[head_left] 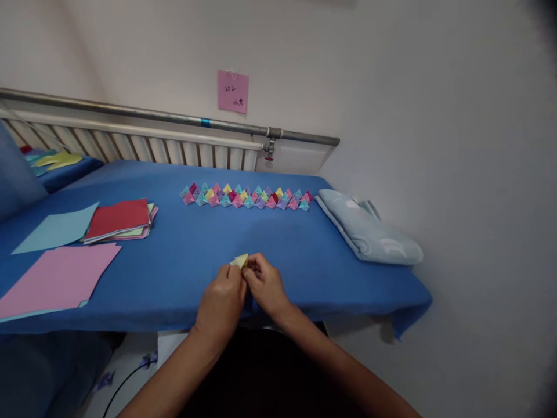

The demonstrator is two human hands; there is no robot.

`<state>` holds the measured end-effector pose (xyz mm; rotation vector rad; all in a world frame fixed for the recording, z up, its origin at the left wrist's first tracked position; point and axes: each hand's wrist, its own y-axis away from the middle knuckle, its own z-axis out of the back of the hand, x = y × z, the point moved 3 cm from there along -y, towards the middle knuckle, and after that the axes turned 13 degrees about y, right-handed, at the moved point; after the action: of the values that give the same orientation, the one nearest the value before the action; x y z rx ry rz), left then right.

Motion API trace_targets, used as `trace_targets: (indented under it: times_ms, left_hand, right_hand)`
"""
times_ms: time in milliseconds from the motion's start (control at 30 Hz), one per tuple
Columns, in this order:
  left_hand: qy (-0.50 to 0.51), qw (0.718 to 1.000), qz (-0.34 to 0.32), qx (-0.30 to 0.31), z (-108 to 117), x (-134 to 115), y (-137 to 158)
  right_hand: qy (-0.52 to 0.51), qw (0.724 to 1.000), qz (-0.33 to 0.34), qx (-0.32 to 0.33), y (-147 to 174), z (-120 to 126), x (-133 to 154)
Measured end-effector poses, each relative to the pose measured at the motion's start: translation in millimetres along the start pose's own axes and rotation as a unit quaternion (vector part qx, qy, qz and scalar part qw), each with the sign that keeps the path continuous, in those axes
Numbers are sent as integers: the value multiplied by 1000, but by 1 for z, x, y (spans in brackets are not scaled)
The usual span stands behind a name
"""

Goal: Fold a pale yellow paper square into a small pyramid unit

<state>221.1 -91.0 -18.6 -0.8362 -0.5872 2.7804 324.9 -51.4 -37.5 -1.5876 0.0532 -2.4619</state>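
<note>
Well, yellow paper (240, 261): between your two hands, above the near part of the blue cloth (174, 278).
Left hand (223, 292): your fingers are closed on its left side.
Right hand (266, 284): your fingers pinch at its right edge.
Folded pieces (248, 202): a multicoloured band beyond your hands.
Paper sheets (61, 276): off to your left.
Folded blanket (369, 229): at the cloth's right end.
</note>
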Motion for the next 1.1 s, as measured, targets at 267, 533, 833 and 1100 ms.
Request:
trace_targets:
  times_ms: [267, 533, 833, 1100]
  left_hand:
    - [-30, 998, -46, -37, 2, 4, -1]
    - [-38, 995, -55, -72, -5, 6, 0]
    - [-51, 991, -106, -63, -8, 1, 5]
    - [-36, 989, -96, -105, -6, 6, 6]
  right_hand:
    - [84, 996, 32, -23, 2, 0, -3]
    - [179, 981, 62, -47, 4, 3, -9]
    - [163, 985, 38, -37, -4, -2, -10]
    - [209, 973, 82, -46, -2, 0, -5]
